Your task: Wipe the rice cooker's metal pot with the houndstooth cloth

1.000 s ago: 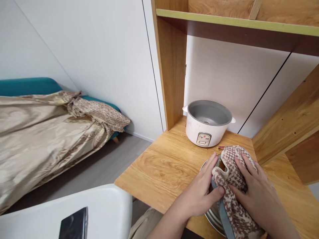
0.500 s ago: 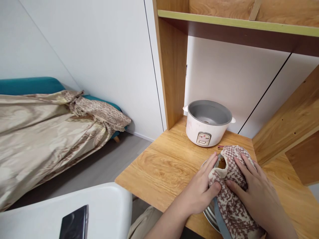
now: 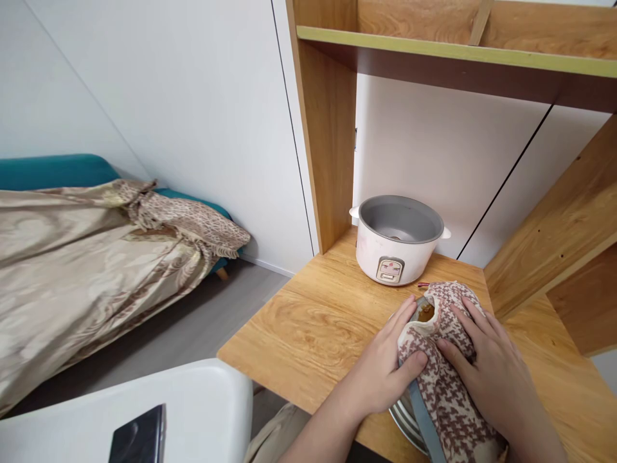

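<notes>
A brown-and-cream houndstooth cloth (image 3: 446,379) lies draped over a round metal pot (image 3: 403,421) near the front edge of the wooden table (image 3: 308,328). My left hand (image 3: 388,366) grips the cloth and the pot's left side, thumb pressed on the fabric. My right hand (image 3: 489,370) lies on top of the cloth, fingers spread and pressing down. A gap in the cloth shows something brown inside. Behind them stands a white rice cooker base (image 3: 398,239) with no lid and a grey hollow.
Wooden shelf uprights (image 3: 328,148) and a slanted panel (image 3: 554,225) flank the table. A white chair (image 3: 159,411) with a dark phone (image 3: 137,440) sits at lower left. A teal sofa (image 3: 58,168) under a beige blanket (image 3: 87,263) stands to the left across the grey floor.
Both hands and the cloth shifted slightly left over the pot. The view also tilted a little.
</notes>
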Tool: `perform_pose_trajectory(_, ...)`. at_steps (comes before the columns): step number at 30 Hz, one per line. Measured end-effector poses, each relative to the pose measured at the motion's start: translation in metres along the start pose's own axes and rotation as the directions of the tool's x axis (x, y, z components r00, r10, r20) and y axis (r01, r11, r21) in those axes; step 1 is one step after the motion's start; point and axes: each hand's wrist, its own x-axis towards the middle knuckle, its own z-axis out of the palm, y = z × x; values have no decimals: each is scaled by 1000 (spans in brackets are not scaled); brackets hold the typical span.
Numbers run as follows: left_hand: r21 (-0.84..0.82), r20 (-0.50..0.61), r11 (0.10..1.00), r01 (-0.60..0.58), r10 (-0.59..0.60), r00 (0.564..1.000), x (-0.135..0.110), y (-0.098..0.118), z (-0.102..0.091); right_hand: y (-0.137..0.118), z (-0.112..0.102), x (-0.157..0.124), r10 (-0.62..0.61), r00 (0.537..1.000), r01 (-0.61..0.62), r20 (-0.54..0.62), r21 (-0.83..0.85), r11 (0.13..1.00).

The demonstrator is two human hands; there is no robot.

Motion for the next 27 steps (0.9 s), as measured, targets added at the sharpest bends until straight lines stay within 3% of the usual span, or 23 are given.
perform_pose_trajectory(27, 6, -6, 1000, 2, -2, 1000, 1, 1, 0, -2, -1, -2, 17, 999, -15, 39, -54, 998)
